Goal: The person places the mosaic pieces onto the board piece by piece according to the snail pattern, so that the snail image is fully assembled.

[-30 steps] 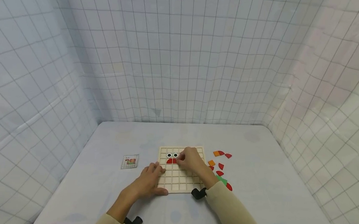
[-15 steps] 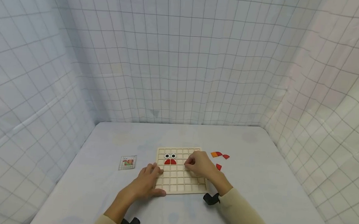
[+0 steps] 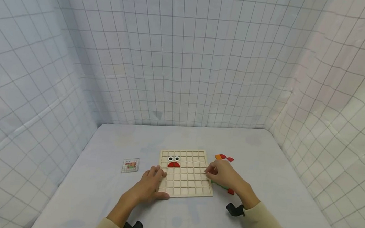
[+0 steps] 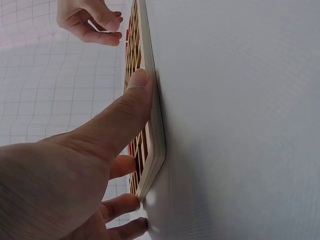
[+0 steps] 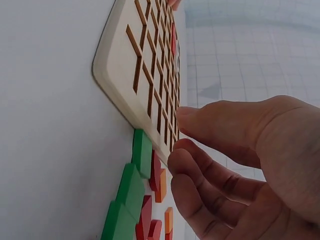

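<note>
A pale wooden grid board (image 3: pixel 185 183) lies on the table. Two round eye pieces (image 3: pixel 171 159) and two red rounded pieces (image 3: pixel 171 164) sit in its upper left cells. My left hand (image 3: pixel 149 185) rests at the board's lower left, its thumb (image 4: pixel 132 105) on the near edge and its fingers spread along the left side. Over the right edge is my right hand (image 3: pixel 225 174), with a gap between thumb and fingertips (image 5: pixel 187 120) and nothing visible in it. Beneath and beside it lie green blocks (image 5: pixel 129 187), red pieces (image 5: pixel 145 217) and orange pieces (image 5: pixel 160 186), partly hidden.
Left of the board lies a small card (image 3: pixel 130 165) printed with a coloured figure on a grid. More red and orange pieces (image 3: pixel 218 157) lie beyond my right hand. Gridded white curtains (image 3: pixel 184 76) enclose the table (image 3: pixel 177 217) at the back and sides.
My right hand has moved right, from beside the red pieces across the board to its right edge above the loose pieces. My left hand stays at the board's lower left.
</note>
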The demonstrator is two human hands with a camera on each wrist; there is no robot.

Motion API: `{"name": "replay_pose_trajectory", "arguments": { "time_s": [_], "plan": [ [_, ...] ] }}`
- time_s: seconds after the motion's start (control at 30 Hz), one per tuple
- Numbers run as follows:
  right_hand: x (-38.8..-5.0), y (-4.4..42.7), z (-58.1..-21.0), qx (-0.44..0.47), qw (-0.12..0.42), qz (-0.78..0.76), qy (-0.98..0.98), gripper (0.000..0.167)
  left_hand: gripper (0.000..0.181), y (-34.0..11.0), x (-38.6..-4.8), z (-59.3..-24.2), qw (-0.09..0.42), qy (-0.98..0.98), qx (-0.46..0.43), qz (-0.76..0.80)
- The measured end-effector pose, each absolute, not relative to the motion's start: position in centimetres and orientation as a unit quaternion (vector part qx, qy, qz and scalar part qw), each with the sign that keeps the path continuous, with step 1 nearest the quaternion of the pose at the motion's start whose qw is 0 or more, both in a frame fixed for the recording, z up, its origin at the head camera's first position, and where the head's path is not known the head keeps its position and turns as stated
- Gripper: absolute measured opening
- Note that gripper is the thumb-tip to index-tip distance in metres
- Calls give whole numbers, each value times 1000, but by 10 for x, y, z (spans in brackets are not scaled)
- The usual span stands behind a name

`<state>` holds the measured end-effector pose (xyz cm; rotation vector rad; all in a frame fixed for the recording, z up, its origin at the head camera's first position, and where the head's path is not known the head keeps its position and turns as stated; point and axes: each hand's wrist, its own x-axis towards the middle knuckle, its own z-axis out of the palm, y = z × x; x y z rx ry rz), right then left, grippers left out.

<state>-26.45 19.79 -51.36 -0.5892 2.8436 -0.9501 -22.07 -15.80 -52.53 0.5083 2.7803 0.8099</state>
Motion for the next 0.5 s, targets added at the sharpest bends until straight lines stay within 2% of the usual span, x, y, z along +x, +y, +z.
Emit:
{"name": "replay_pose_trajectory", "arguments": {
  "time_s": [0.23,0.5],
  "plan": [
    [-258,213,-516,-185,70,-315,928,15,82,-158,-220,-524,103,941,170,275],
    [-253,218,-523,-178,68,-298,936,26,83,-157,-218,-520,103,942,166,273]
  ]
}}
